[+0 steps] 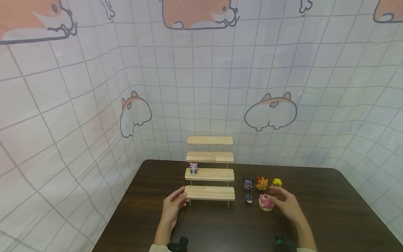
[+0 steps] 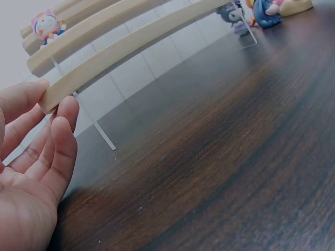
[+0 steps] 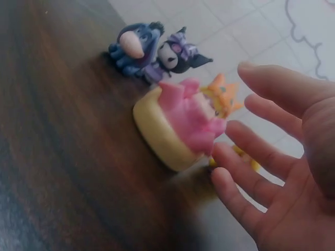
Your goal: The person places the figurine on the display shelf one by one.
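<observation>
Our left hand (image 1: pixel 171 207) pinches the front-left end of the rack (image 1: pixel 210 193); our right hand (image 1: pixel 288 204), fingers loosely spread, sits just beside the pink toy (image 1: pixel 266 201), right of the rack. Risk: a left-hand tug could topple the small toy (image 1: pixel 193 169) on the rack. Rack's long axis runs left-right; pink toy's base-down, can't tell facing.

Four shelves (image 1: pixel 209 192), seemingly six figurines (image 1: pixel 266 203).

My left hand (image 2: pixel 31 183) pinches the near end of the lowest wooden board (image 2: pixel 125 49) between thumb and fingers. A thin leg (image 2: pixel 97 123) runs down from it toward the dark table (image 2: pixel 193 141). A pink-hooded toy (image 2: pixel 46 26) stands one board up; other toys (image 2: pixel 268 20) cluster near the far end.
</observation>
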Demonstrator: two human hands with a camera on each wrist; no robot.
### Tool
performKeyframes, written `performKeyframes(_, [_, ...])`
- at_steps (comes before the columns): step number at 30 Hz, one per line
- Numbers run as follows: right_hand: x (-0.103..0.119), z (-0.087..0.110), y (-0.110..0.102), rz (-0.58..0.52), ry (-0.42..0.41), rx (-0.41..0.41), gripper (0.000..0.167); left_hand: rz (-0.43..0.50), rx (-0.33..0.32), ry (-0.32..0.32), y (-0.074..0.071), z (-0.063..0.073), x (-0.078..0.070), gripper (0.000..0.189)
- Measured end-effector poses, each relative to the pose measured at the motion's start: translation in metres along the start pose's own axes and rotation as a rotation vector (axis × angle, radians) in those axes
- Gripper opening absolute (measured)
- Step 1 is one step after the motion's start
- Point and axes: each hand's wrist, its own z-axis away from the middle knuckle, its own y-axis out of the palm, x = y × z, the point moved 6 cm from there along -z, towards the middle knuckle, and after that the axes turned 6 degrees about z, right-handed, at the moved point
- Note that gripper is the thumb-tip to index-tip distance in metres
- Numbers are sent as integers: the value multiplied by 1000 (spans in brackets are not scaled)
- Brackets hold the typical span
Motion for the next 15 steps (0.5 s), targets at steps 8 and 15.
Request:
performKeyframes(8, [-13, 1, 8, -8, 58, 91, 58, -9, 2, -6, 1, 1, 0, 48])
performKeyframes(15, [-20, 2, 13, -3, 89, 149, 65, 3, 6, -5, 1, 2, -1, 50])
